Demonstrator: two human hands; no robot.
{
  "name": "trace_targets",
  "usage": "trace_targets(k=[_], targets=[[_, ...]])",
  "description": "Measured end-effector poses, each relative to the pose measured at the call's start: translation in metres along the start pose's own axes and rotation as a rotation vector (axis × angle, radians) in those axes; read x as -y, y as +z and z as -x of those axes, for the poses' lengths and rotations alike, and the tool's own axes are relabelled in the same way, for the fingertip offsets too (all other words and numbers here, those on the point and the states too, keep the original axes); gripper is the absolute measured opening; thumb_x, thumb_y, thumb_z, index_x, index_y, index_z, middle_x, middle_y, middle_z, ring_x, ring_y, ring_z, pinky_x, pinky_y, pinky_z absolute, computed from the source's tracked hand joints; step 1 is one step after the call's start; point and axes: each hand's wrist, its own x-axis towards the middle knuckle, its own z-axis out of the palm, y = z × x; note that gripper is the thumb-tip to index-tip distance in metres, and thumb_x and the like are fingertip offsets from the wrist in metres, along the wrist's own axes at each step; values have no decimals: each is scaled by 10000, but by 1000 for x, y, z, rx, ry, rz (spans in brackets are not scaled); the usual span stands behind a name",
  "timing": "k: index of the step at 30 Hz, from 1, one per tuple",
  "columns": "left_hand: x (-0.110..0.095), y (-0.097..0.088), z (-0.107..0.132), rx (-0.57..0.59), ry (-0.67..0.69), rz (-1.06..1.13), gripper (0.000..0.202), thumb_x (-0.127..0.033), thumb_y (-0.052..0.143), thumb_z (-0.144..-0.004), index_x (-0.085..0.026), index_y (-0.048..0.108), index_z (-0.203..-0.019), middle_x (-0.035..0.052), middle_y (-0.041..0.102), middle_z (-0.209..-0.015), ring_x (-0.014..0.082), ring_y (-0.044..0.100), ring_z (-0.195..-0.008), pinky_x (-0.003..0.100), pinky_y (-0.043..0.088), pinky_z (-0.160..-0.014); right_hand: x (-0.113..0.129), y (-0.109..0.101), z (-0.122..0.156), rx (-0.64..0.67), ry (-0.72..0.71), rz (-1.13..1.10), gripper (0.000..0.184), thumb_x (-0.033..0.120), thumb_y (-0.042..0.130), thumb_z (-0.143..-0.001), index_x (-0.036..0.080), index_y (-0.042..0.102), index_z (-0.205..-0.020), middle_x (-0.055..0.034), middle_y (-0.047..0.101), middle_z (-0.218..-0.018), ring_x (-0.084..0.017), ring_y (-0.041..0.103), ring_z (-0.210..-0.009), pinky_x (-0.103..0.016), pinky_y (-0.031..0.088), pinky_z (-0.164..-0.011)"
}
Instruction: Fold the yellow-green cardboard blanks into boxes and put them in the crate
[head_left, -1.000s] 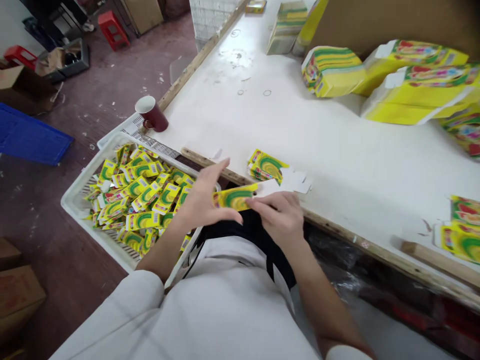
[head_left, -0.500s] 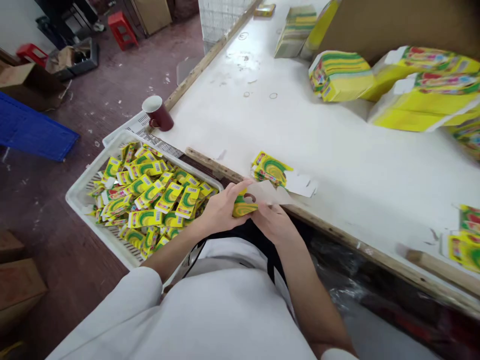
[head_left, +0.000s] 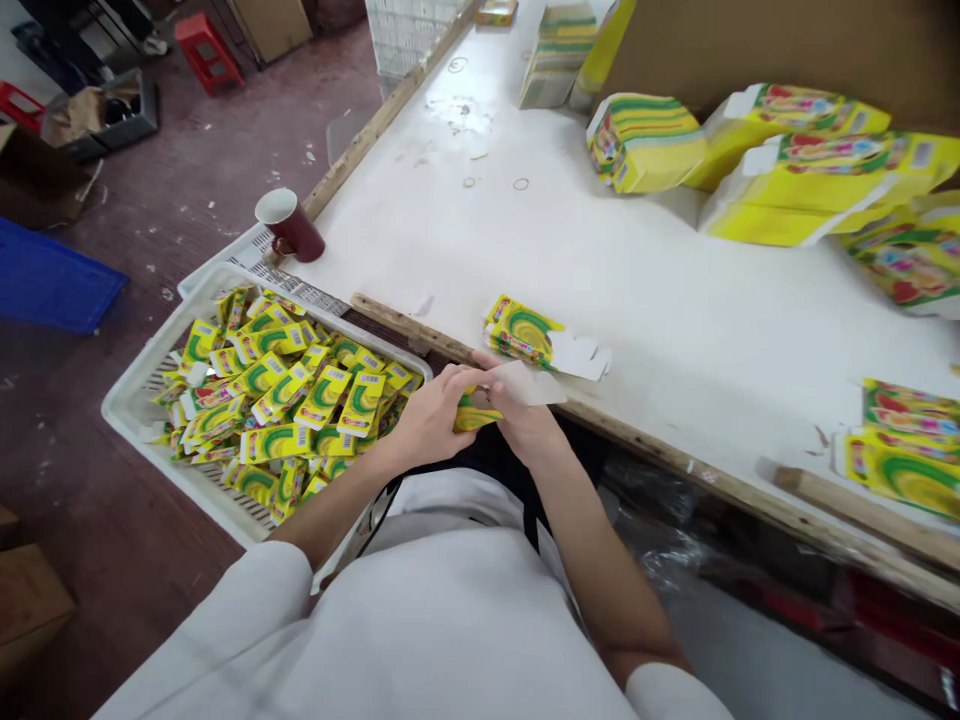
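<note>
A small yellow and green carton (head_left: 474, 416) is held between my two hands at the table's front edge. My left hand (head_left: 436, 412) wraps round its left side with the fingers closed. On the other side my right hand (head_left: 526, 422) grips it, thumb by the carton's end. A white flap or sheet (head_left: 529, 384) sticks out to the right above my right fingers; I cannot tell whether it is part of the carton. Just beyond my hands, flattened yellow cartons (head_left: 525, 332) with white flaps lie on the table.
A white basket (head_left: 124, 405) heaped with yellow cartons stands left of my hands. A maroon mug (head_left: 301, 236) is on the table corner. Stacks of flat cartons (head_left: 652, 150) line the back of the white table (head_left: 600, 250). A wooden strip (head_left: 645, 440) edges its front.
My hands have closed in around the carton, and the right thumb now covers more of its end. The view has shifted a little to the right.
</note>
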Motion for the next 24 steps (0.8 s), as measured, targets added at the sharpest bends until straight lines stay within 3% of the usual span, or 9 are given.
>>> trace_targets(k=[3,6,9,11,13,16,18,20,24], targets=[[8,5,-2,5,-40,55,635,-161,652,-699,-223,379,-1268,77,575,-1132,235,628,-996,341,530,-804,0,5,6,26,-207,234,800,639,594,-852,274,344,-1518,-99,478,-1524,-284,468,-1396,-469,387,-1169],[15,11,-4,-22,1,55,580,-182,655,-710,-215,393,-1226,102,513,-1184,245,604,-1058,366,536,-850,3,11,14,23,-395,630,595,382,570,-940,312,389,-1503,-46,381,-1589,-242,385,-1453,-431,360,-1193],[14,10,-5,-102,-4,9,613,-184,677,-693,-196,373,-1224,130,431,-1234,242,578,-1067,374,542,-846,7,9,16,-89,-533,823,443,164,492,-939,326,598,-1338,-42,577,-1437,-218,575,-1300,-408,487,-1092],[9,4,-5,-134,-50,-15,634,-176,694,-678,-183,375,-1226,115,467,-1163,238,577,-1026,372,539,-832,9,5,14,-158,-593,827,434,112,490,-912,324,662,-1250,-42,673,-1303,-210,655,-1186,-394,546,-1015],[5,-4,-5,-148,-65,-53,586,-153,694,-676,-187,422,-1194,96,524,-1101,248,577,-1033,387,525,-868,10,2,12,-117,-615,842,436,120,523,-903,311,644,-1276,-58,654,-1331,-224,634,-1220,-409,536,-1030],[4,-14,-3,-117,-41,-98,565,-182,707,-697,-184,459,-1205,101,592,-1102,262,602,-1044,402,515,-900,8,1,11,60,-580,939,441,208,582,-917,279,588,-1352,-91,432,-1553,-271,467,-1399,-451,462,-1113],[5,-20,-3,-80,-51,-92,609,-203,713,-699,-180,451,-1249,109,619,-1135,263,627,-1056,396,517,-911,8,0,10,96,-544,981,368,254,578,-934,263,633,-1298,-94,358,-1596,-282,430,-1424,-446,457,-1118],[6,-24,-3,-32,-97,-52,685,-197,711,-688,-193,421,-1309,95,645,-1156,248,655,-1046,374,524,-908,11,-4,8,109,-519,987,292,274,559,-949,249,690,-1208,-106,419,-1557,-276,479,-1390,-430,473,-1103],[3,-28,-3,88,-152,-2,780,-204,723,-658,-214,394,-1365,65,684,-1155,242,683,-1022,363,538,-889,28,-14,7,271,-443,995,238,285,610,-922,243,728,-1124,-120,557,-1418,-265,576,-1284,-427,492,-1070]])
